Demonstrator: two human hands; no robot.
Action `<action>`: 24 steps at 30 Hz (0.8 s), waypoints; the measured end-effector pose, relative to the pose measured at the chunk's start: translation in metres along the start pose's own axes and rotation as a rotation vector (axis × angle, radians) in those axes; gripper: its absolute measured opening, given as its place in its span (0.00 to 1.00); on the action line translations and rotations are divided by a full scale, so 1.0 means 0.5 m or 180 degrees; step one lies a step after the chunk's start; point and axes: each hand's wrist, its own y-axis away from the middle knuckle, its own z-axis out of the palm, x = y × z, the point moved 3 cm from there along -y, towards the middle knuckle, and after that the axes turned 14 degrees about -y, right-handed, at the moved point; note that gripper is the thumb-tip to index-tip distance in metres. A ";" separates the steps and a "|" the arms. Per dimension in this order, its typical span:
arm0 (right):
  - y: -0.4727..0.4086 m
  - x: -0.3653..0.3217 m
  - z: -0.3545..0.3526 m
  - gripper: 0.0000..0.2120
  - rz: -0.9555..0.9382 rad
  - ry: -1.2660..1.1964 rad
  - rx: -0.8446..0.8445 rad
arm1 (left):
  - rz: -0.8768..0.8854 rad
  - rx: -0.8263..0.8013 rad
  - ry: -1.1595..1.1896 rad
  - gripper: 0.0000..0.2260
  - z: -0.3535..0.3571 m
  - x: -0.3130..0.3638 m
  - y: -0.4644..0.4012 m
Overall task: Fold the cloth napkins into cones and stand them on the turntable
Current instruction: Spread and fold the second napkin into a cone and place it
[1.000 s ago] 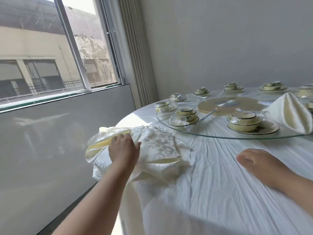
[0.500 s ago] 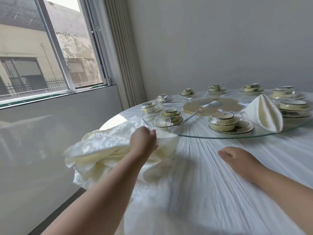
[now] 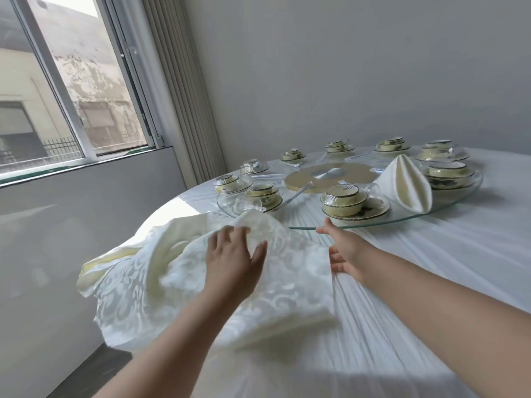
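Because the loose pile of cloth napkins [image 3: 184, 271] lies bunched at the left edge of the worktop [image 3: 431, 282], partly hanging over it, it sits within easy reach for taking one off the top. Over that pile the left hand [image 3: 234, 261] is spread wide, fingers straight and thumb out, palm down on or just above the patterned fabric; whether it presses is hard to tell, and it grips nothing. At the pile's right border the right hand [image 3: 342, 249] is likewise wide and relaxed, fingers reaching toward the cloth's edge, probably to catch a corner and help spread a single napkin flat for folding. Beyond both hands the glass turntable [image 3: 448, 209] stands toward the worktop's middle, carrying covered bowls on saucers set round its rim as place settings. One finished napkin cone [image 3: 405, 183] already stands near the turntable's right rim, so most of the folding seems left. No brand, label or writing is readable anywhere.
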 end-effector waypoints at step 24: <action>-0.070 -0.023 0.046 0.17 -0.0278 -0.1323 -0.0287 | 0.0311 -0.0641 0.1379 0.13 0.124 -0.021 0.056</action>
